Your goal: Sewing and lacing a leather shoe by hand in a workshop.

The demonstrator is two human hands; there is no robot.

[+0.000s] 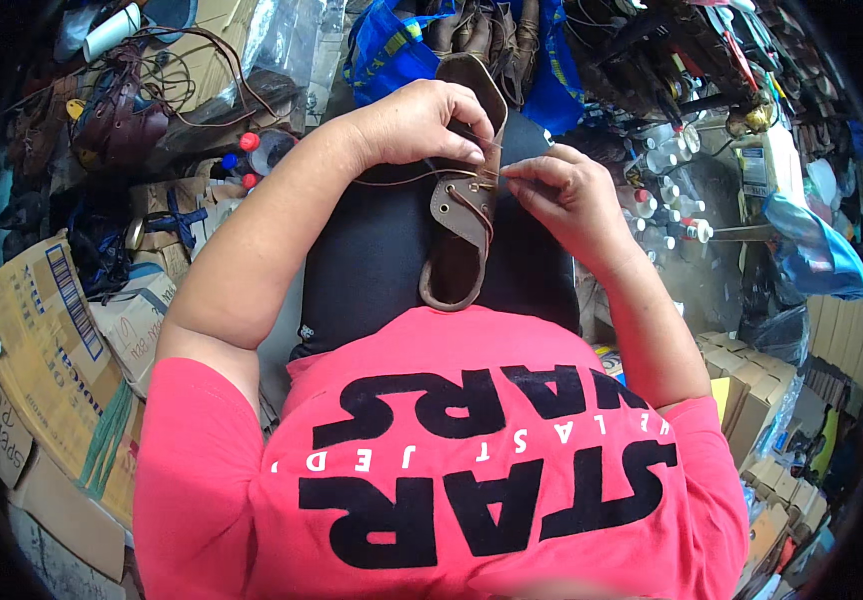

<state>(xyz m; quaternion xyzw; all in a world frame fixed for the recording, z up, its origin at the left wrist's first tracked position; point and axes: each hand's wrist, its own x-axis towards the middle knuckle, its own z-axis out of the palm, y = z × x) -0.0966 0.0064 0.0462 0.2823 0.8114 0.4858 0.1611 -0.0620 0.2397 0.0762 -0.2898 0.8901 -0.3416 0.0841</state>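
Note:
A brown leather shoe [468, 222] lies lengthwise on my dark-clothed lap, its rounded toe pointing away and its open heel end toward me. Metal eyelets show on its flap, and a thin brown leather lace [402, 182] runs through them and trails off to the left. My left hand [427, 125] is over the shoe's left side, fingers curled and closed near the upper eyelets; what they pinch is too small to make out. From the right, my right hand [574, 195] pinches the thin lace at the shoe's edge between thumb and forefinger.
Beyond my knees stands a blue bag [552, 75] with brown shoes in it. Clear bottles [664, 190] with coloured caps cluster at the right. Cardboard boxes [37, 330] are stacked at the left, below a dark red leather shoe [124, 112] and loose laces.

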